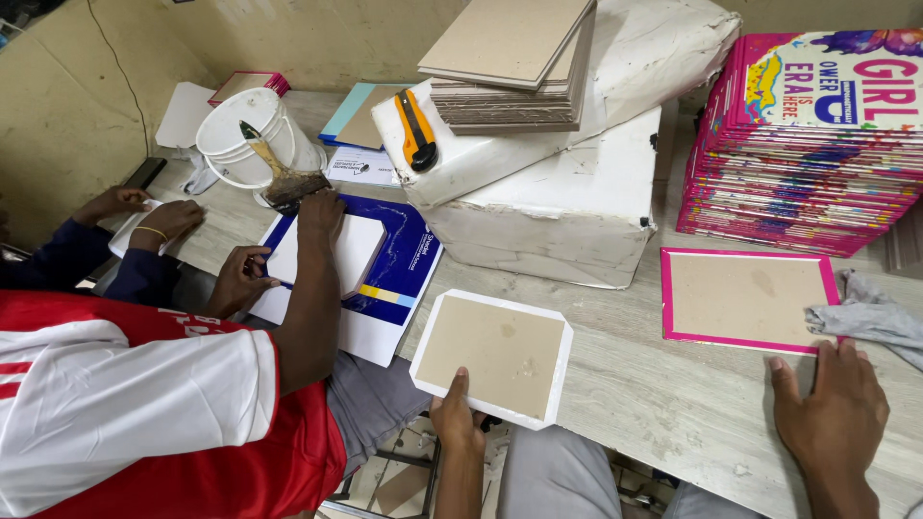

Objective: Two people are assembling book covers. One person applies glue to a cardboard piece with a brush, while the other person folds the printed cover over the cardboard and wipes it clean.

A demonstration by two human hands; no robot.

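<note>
My left hand (pixel 458 419) grips the near edge of a grey board with a white paper border (pixel 493 356), holding it at the table's front edge. My right hand (pixel 833 404) rests flat on the wooden table (pixel 663 394), fingers apart, holding nothing. Just beyond that hand lies a board with a pink border (pixel 745 299), and a grey cloth (pixel 870 317) touches its right side.
A co-worker in a red and white shirt (pixel 135 413) at my left presses a blue cover sheet (pixel 385 264) with a brush (pixel 284 173) from a white bucket (pixel 252 135). A white block (pixel 548 202) carries stacked boards (pixel 514 67) and an orange cutter (pixel 417 130). Colourful covers (pixel 808 144) are stacked far right.
</note>
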